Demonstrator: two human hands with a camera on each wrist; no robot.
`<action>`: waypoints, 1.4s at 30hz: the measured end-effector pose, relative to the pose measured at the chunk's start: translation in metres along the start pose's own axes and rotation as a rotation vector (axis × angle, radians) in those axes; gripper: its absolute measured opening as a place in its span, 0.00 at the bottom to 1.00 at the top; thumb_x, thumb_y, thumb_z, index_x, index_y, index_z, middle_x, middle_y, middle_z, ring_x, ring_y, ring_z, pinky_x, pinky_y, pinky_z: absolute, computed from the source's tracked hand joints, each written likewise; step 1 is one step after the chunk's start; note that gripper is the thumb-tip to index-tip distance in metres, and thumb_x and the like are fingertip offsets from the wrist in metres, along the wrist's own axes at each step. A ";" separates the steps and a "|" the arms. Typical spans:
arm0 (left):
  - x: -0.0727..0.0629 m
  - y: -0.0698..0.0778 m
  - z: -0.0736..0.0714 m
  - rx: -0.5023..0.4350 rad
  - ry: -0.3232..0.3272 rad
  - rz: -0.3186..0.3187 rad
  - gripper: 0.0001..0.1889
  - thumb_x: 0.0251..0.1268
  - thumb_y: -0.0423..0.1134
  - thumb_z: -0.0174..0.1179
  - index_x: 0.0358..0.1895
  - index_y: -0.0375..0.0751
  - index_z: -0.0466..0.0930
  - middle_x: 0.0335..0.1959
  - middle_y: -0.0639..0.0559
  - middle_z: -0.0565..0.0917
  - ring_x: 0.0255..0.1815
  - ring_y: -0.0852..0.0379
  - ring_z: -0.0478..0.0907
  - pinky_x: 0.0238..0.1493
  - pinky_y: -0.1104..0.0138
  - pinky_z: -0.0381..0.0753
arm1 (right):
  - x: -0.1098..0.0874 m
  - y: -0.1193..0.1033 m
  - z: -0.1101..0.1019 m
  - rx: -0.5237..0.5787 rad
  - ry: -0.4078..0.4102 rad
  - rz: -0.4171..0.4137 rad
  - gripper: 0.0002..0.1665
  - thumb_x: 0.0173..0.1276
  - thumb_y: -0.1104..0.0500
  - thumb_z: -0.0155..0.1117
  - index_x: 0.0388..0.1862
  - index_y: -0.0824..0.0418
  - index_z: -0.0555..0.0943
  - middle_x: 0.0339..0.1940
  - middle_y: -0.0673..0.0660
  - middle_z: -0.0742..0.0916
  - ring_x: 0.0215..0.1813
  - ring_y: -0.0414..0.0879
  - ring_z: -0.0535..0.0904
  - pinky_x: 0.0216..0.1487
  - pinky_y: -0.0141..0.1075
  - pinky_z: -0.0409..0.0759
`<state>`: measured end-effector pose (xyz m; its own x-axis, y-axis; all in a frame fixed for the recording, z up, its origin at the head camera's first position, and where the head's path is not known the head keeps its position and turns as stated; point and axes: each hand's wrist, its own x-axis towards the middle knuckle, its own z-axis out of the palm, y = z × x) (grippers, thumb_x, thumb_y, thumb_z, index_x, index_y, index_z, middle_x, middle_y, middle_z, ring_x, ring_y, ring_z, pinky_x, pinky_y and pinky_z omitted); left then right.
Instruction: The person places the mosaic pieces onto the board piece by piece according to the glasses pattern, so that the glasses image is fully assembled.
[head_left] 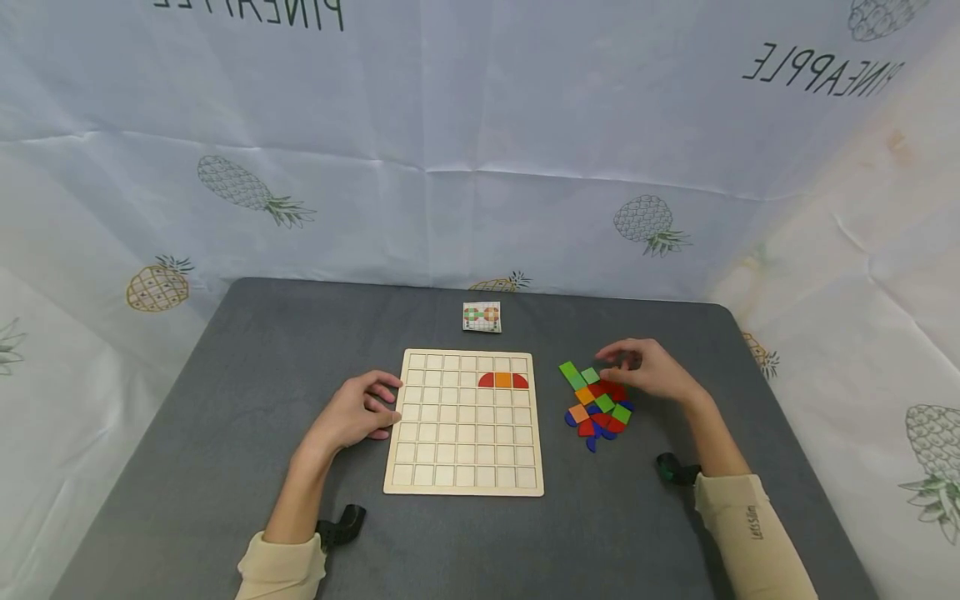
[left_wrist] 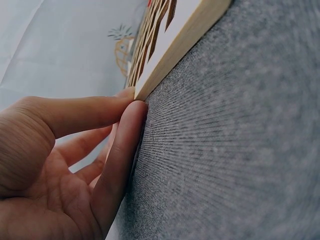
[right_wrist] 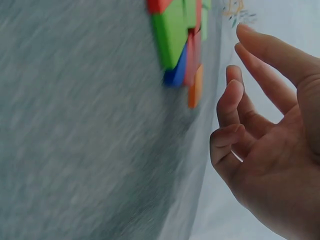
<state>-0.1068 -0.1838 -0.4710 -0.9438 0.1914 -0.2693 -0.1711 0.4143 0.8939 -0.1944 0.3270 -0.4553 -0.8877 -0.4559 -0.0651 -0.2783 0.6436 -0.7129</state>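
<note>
A pale wooden grid board (head_left: 463,492) lies flat on the table, with two red curved pieces (head_left: 520,381) either side of an orange square (head_left: 502,380) in an upper row. My left hand (head_left: 356,410) is at the board's left edge; its thumb and a fingertip meet the wooden rim (left_wrist: 170,62) in the left wrist view. To the right of the board lies a loose pile of flat red, green, blue and orange pieces (head_left: 604,402). Over the pile's far right side is my right hand (head_left: 648,368). Nothing shows between its loosely bent fingers (right_wrist: 260,55) in the right wrist view.
A small printed card (head_left: 482,317) with a coloured pattern lies beyond the board. The dark grey table (head_left: 247,400) meets a pineapple-print cloth (head_left: 450,217) at its far edge. Black camera mounts (head_left: 342,525) stick out by both wrists.
</note>
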 end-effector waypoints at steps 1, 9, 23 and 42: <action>0.000 0.000 0.000 -0.001 0.002 -0.002 0.26 0.68 0.25 0.71 0.67 0.32 0.77 0.49 0.38 0.78 0.36 0.53 0.81 0.33 0.62 0.93 | -0.001 0.003 -0.001 -0.005 0.004 0.003 0.16 0.74 0.60 0.75 0.58 0.62 0.89 0.46 0.61 0.89 0.34 0.41 0.77 0.30 0.32 0.74; -0.002 0.000 0.000 -0.007 -0.010 0.010 0.26 0.68 0.26 0.71 0.68 0.31 0.77 0.49 0.37 0.78 0.35 0.55 0.80 0.33 0.62 0.93 | -0.005 0.018 -0.002 -0.044 0.023 0.076 0.17 0.74 0.57 0.76 0.58 0.61 0.89 0.47 0.62 0.87 0.28 0.40 0.73 0.28 0.31 0.71; 0.000 -0.001 -0.001 0.002 0.005 0.009 0.25 0.68 0.25 0.71 0.68 0.32 0.77 0.48 0.37 0.78 0.35 0.53 0.80 0.33 0.62 0.93 | -0.004 0.029 -0.005 -0.040 0.053 0.016 0.18 0.73 0.64 0.75 0.60 0.64 0.88 0.54 0.68 0.91 0.32 0.37 0.80 0.34 0.31 0.79; 0.000 -0.003 0.001 0.002 0.009 0.006 0.25 0.68 0.25 0.71 0.68 0.32 0.77 0.49 0.37 0.79 0.36 0.52 0.81 0.34 0.62 0.93 | -0.011 0.033 -0.009 -0.080 0.033 0.135 0.19 0.69 0.60 0.79 0.55 0.66 0.89 0.44 0.60 0.88 0.34 0.41 0.76 0.35 0.31 0.77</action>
<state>-0.1056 -0.1839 -0.4741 -0.9474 0.1858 -0.2604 -0.1646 0.4150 0.8948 -0.1970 0.3587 -0.4717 -0.9302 -0.3421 -0.1330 -0.1826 0.7456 -0.6409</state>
